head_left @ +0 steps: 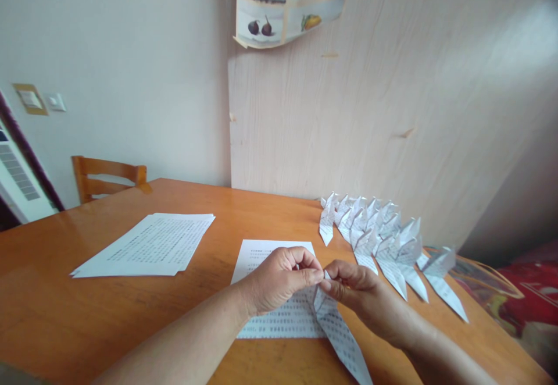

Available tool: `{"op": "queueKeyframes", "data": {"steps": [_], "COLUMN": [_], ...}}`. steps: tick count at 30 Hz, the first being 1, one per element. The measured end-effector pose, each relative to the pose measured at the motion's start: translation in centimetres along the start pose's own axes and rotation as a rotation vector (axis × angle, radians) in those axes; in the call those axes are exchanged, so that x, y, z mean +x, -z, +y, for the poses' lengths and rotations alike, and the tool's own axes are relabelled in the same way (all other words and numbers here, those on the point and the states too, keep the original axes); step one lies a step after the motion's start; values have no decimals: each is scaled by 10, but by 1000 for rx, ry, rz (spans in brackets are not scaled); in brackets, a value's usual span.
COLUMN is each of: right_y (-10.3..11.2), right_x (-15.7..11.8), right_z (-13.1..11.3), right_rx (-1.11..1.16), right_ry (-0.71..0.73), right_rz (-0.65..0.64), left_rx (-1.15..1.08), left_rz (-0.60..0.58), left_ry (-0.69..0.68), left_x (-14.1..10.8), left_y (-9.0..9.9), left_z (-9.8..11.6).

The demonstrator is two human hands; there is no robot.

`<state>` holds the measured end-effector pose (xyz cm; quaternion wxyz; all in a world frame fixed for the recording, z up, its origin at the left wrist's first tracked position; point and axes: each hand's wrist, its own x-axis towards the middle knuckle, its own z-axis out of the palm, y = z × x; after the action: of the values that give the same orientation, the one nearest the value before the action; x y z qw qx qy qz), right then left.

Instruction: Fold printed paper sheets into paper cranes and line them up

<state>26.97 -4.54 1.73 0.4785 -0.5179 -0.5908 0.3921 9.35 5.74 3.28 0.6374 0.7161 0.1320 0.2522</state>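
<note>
A folded paper piece [337,327] printed with text hangs from the fingertips of both hands, its long pointed end slanting down to the lower right. My left hand [288,274] pinches at the top of the piece with thumb and forefinger. My right hand [353,285] is closed on the same top tip from the right, its fingertips close to the left ones. Beneath the hands lies a printed sheet [261,327], flat on the wooden table [192,315] and partly covered by my left hand and the folded piece.
A stack of printed sheets [152,245] lies at the left. Several folded paper shapes [387,239] stand in rows at the back right. Behind the table are a wooden chair [108,170] and a wall with a fruit poster [288,1]. Red bags [532,286] sit beyond the right edge.
</note>
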Motion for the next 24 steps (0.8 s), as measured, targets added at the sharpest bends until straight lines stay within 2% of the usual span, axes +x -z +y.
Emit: {"op": "queueKeyframes", "data": {"steps": [8, 13, 17, 24], "right_y": [1, 2, 3, 1], "right_x": [0, 0, 0, 0], "right_z": [0, 1, 1, 2], "right_rx": [44, 70, 61, 57], "right_ry": [-39, -50, -55, -57], "right_rz": [21, 20, 25, 19], "left_rx": [-29, 81, 252, 373], "left_rz": [43, 87, 129, 180], "left_ry": [-12, -13, -117, -253], "left_x": [0, 0, -2, -2], "left_y": [0, 0, -3, -7], "left_z": [2, 1, 0, -3]}}
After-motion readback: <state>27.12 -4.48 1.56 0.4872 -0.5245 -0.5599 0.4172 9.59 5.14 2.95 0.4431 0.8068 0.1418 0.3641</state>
